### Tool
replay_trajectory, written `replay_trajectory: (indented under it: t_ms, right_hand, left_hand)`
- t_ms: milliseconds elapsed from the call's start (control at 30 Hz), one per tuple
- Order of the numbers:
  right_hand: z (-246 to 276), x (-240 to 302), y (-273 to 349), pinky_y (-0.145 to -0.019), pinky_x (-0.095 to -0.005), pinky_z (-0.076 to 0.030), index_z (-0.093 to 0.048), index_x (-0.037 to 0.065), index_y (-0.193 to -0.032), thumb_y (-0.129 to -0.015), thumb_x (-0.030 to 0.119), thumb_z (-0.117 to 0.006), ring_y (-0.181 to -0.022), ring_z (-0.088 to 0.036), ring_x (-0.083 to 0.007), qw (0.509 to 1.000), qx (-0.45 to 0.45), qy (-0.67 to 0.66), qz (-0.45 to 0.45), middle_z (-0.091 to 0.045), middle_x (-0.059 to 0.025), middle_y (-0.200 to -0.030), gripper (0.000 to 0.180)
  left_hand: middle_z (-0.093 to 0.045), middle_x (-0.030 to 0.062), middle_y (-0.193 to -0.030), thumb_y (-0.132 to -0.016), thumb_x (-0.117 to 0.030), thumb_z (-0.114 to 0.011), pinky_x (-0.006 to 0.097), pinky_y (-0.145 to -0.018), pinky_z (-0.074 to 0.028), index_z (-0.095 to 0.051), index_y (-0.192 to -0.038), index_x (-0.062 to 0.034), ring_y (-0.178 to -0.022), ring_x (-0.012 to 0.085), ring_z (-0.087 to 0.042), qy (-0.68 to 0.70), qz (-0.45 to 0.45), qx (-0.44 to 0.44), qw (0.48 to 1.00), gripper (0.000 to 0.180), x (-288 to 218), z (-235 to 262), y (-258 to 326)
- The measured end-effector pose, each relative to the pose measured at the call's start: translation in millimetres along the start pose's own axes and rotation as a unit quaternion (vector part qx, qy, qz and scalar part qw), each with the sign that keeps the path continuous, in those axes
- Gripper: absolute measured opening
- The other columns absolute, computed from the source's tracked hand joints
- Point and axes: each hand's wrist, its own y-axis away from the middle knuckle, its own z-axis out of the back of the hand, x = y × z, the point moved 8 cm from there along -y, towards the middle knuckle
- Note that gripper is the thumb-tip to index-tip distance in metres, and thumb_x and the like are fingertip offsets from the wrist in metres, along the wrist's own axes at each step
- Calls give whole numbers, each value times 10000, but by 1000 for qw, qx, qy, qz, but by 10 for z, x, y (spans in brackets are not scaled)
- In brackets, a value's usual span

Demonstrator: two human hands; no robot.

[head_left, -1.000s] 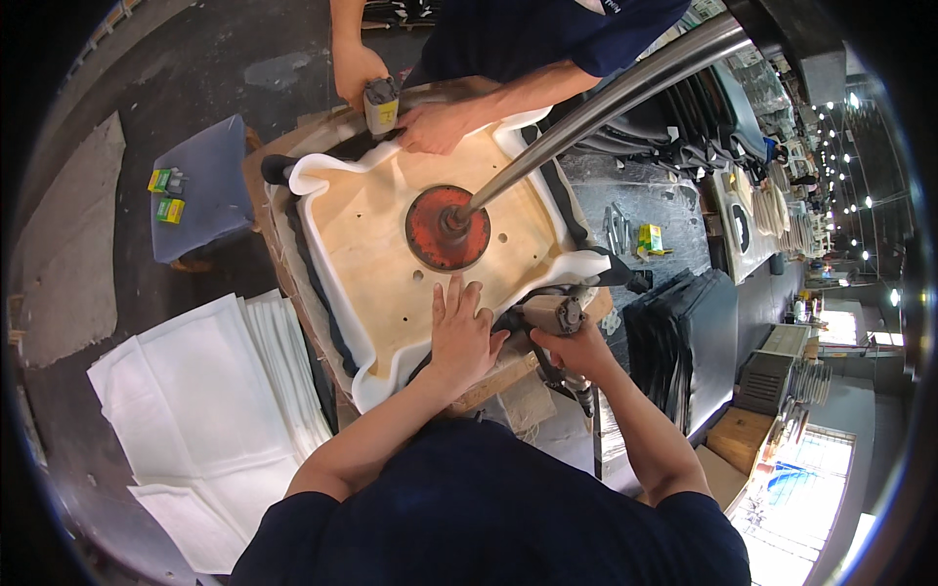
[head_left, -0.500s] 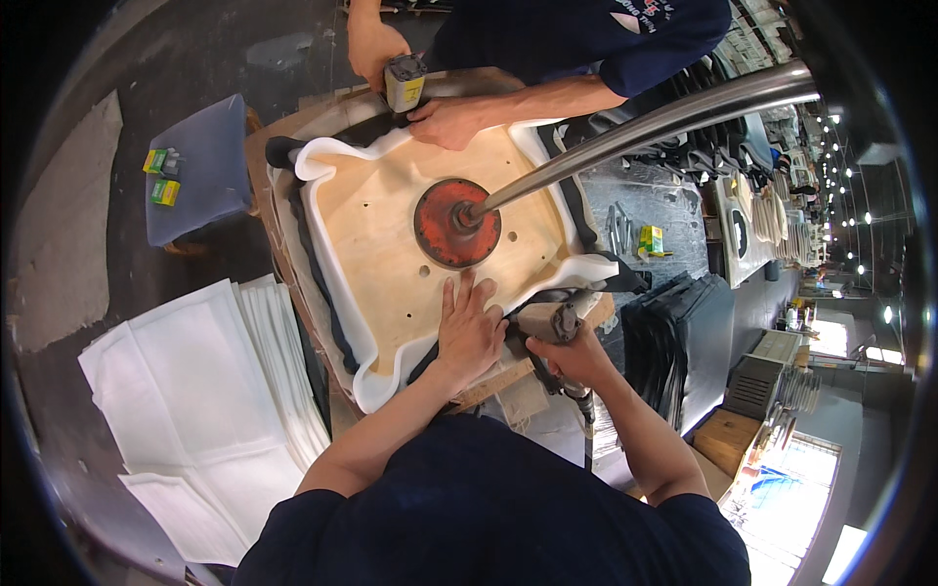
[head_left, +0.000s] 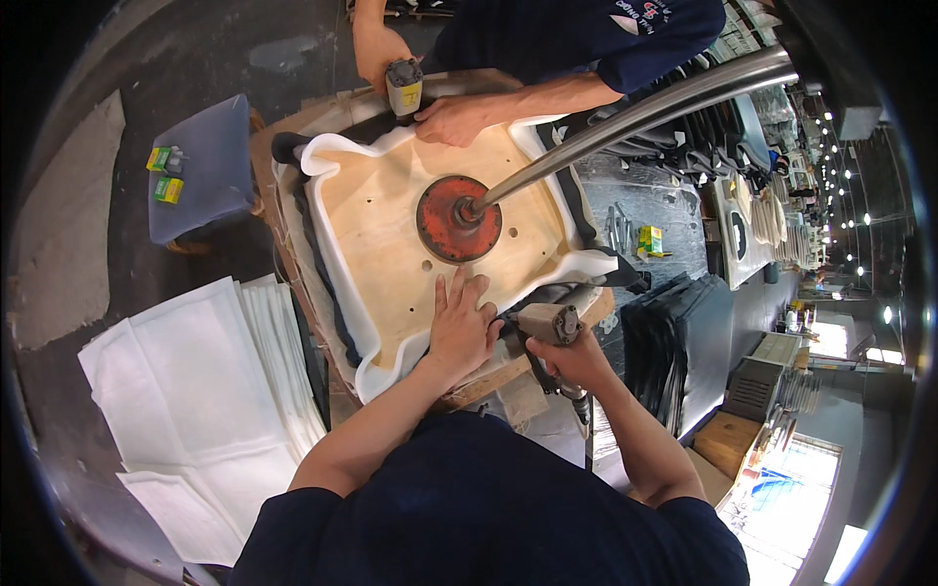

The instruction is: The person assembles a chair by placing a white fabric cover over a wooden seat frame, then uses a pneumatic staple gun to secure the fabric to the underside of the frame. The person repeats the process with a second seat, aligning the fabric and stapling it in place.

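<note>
A plywood seat board lies underside up, with white padding and black cover material folded up round its edges. My left hand rests on the near edge, fingers stretched over the bare wood and thumb beside the staple gun's nose. In my right hand is a pneumatic staple gun, its nose at the near edge of the board; its exact contact is hidden. A red round plate on a slanting metal rod presses on the board's middle.
Across the board, a co-worker's hand holds another staple gun; their other hand presses the far edge. White padding sheets lie at left, near a stool with small boxes. Black covers are piled at right.
My left hand has slid slightly left along the near edge. My right hand keeps its grip on the staple gun, almost in the same place.
</note>
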Motion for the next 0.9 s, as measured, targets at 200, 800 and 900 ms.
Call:
replay_trajectory:
  t_ms: [200,800,900]
  right_hand:
    - [-98,28,-28,-510,-292,-504,-766,-12,-1179,-960,256,-867,-561,-615,-77,1000,13,21,-6,-710,-21,-759,360]
    - [-211,37,77,-482,-284,-473,-754,-10,-1234,-961,179,-859,-526,-592,-87,999,10,-39,11,-697,-7,-755,348]
    - [-249,49,53,-485,-289,-467,-746,-12,-1237,-961,181,-853,-525,-592,-94,1000,10,-20,4,-690,-12,-751,353]
  left_hand:
    - [-499,154,-1550,-961,-223,-751,694,-1331,-147,-778,-1001,-48,-1639,438,-253,12,29,40,999,182,6,-33,5]
    - [-482,160,-1574,-930,-250,-794,697,-1331,-133,-781,-1045,-50,-1634,447,-253,5,39,37,999,231,61,61,84]
    - [-487,148,-1565,-928,-201,-769,701,-1330,-132,-779,-1041,-52,-1644,429,-244,8,48,34,998,187,59,75,85]
